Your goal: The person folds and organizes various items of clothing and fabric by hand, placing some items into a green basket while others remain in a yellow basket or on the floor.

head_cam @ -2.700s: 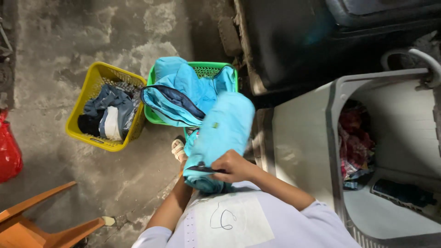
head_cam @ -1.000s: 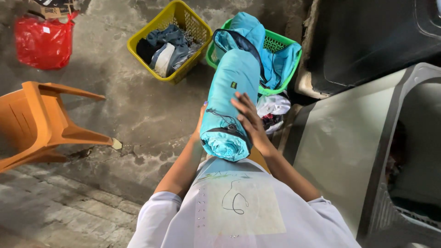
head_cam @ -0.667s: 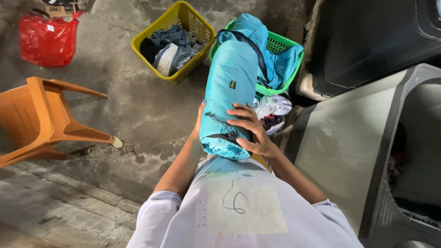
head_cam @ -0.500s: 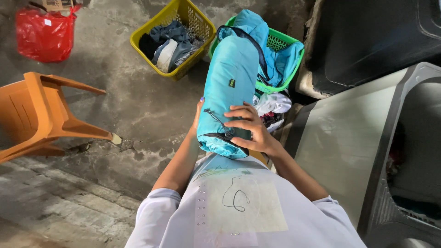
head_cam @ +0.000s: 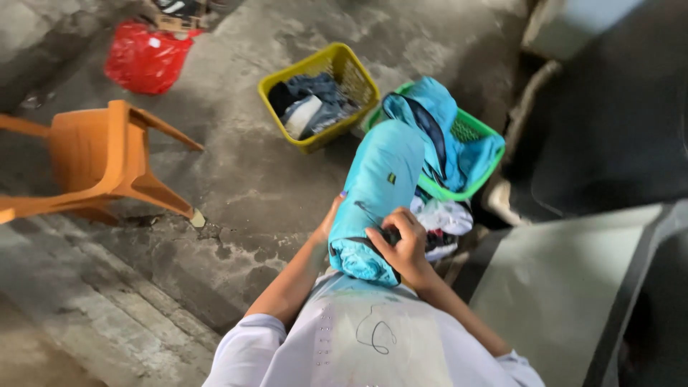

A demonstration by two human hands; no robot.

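A: Head view, hands?
B: Right hand (head_cam: 401,242) curled over the near end of the turquoise rolled bag (head_cam: 374,204), frame centre, gripping it. Left hand (head_cam: 330,221) cups its left side, mostly hidden.
A: Around?
B: Green basket (head_cam: 469,188) just beyond, yellow basket (head_cam: 320,93) upper centre.

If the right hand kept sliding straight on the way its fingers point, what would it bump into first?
The right hand already rests on the rolled turquoise bundle, fingers pointing left across it. Going on, it would probably meet the left hand on the far side; depth is unclear.
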